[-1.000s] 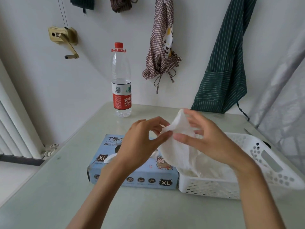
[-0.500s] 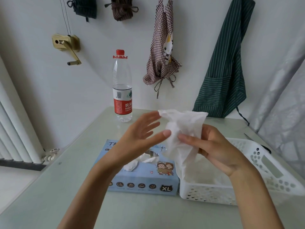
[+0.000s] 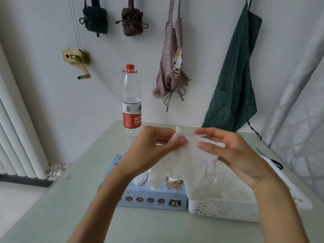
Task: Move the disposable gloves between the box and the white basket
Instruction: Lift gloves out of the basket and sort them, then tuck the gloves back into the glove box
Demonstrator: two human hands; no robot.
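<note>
A thin white disposable glove (image 3: 191, 165) hangs spread out between both hands, above the gap where the box meets the basket. My left hand (image 3: 154, 148) pinches its upper left edge between thumb and fingers. My right hand (image 3: 233, 151) holds the upper right edge between thumb and fingers. The light blue glove box (image 3: 152, 199), marked XL, lies flat on the table below, with a white glove (image 3: 140, 179) sticking out of its top slot. The white perforated basket (image 3: 224, 209) sits right of the box, touching it, with more white gloves inside.
A water bottle (image 3: 131, 100) with a red cap stands at the back of the pale green table (image 3: 73, 207). Aprons (image 3: 233, 81) hang on the wall behind. A radiator (image 3: 15, 137) is at the left. Black scissors (image 3: 273, 162) lie beyond the basket.
The glove was bunched in my right hand; now both hands have pulled it open sideways and it hangs flat. My left hand went from open to pinching the edge. The view tilted up.
</note>
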